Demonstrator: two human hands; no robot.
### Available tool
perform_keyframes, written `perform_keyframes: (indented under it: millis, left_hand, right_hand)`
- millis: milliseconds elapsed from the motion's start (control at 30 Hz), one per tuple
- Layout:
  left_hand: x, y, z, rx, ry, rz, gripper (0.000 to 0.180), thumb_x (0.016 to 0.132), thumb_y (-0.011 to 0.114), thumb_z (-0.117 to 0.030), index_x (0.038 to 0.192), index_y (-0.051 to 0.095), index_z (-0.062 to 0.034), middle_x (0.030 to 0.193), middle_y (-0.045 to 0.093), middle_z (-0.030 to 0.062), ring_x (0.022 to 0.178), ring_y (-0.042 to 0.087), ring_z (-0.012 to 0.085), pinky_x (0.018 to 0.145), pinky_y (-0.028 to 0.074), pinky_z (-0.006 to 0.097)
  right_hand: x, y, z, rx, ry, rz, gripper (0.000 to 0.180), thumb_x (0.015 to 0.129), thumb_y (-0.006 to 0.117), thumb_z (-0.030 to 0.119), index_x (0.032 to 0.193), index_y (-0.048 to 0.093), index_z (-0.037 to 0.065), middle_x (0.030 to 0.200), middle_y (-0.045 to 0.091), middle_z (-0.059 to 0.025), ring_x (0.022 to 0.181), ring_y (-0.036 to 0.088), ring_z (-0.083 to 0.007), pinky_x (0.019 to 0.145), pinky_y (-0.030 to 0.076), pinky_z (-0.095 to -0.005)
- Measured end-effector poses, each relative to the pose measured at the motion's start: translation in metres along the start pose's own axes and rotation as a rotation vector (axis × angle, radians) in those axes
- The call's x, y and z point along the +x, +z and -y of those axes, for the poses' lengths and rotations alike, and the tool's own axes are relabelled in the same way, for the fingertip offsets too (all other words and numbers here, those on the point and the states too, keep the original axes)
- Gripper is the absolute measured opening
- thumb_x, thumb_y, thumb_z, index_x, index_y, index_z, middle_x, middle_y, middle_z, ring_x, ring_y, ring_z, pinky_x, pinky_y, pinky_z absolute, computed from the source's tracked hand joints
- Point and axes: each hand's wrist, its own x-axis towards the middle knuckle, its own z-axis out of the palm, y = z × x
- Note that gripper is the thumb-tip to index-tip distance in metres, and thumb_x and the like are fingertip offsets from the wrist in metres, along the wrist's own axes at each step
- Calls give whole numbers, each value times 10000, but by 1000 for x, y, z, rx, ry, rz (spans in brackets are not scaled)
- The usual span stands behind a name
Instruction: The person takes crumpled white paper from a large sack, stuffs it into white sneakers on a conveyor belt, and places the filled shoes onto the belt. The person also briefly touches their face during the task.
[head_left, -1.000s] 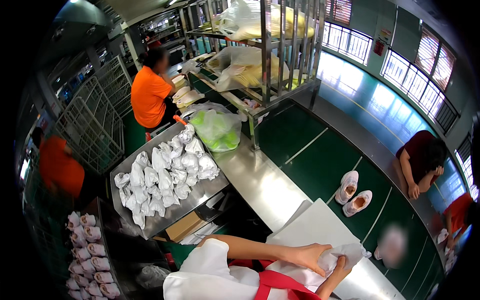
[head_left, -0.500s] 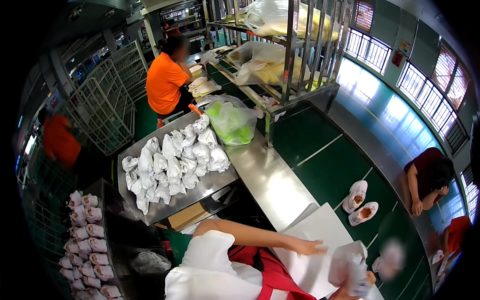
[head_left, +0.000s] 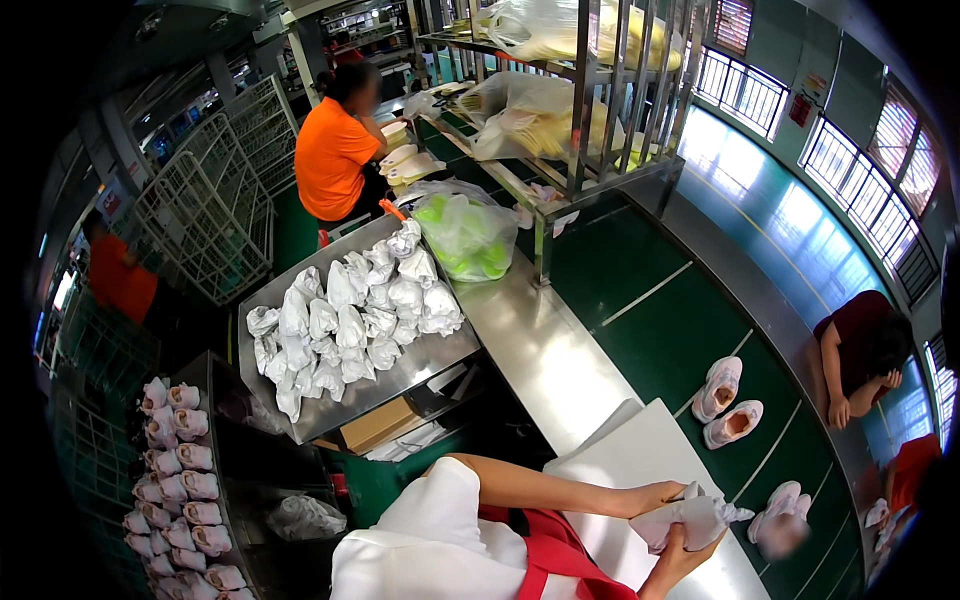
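Lower right of the frame: a white bundle between your 2 hands

At the lower right of the frame, let your right hand [head_left: 688,560] bear the weight of the white paper bundle [head_left: 668,522] and leave your left hand [head_left: 655,498] to smooth and tuck its folds; press with the flats of the fingers, since paper this thin would probably tear under a nail; keep the wrap snug, yet not so tight as to crush whatever may be inside; mind the gathered tip [head_left: 738,514], which looks the likeliest part to spring loose; for a measure of shape, glance at the white bundles [head_left: 345,315] on the metal tray [head_left: 405,373], left of the frame's centre.

The bundle lies between your 2 grips, over the stack of white sheets [head_left: 620,450] near its right edge; your left fingers grasp it from the upper left, partly hidden behind the paper; your right hand clasps it from below, thumb on the near face, the other fingers bent round its right side and some out of sight; the tip juts free past the fingers, toward a partly blurred pair of shoes [head_left: 790,497] farther right; what the paper encloses, you cannot tell from here.
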Motion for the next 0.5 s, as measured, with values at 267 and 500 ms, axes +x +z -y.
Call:
perform_keyframes:
  millis: [267, 500]
  left_hand:
    - [-3, -24, -34, -219, -233, 96, 630, 845, 592, -323, 1328, 368, 13, 1113, 523, 132, 1013, 512, 227, 867, 411, 318]
    - [10, -12, -56, 337, -7, -391, 806, 738, 724, -415, 1241, 389, 118, 1143, 533, 279, 1061, 541, 305, 899, 425, 352]
  right_hand:
    - [28, -15, 5, -36, 141, 334, 542, 757, 648, 137, 1231, 446, -32, 1121, 550, -182, 1018, 553, -274, 891, 435, -354]
    - [13, 13, 12, -461, -238, 229, 919, 664, 771, 232, 1371, 256, -50, 1262, 410, -275, 1198, 405, -392, 1002, 326, -411]
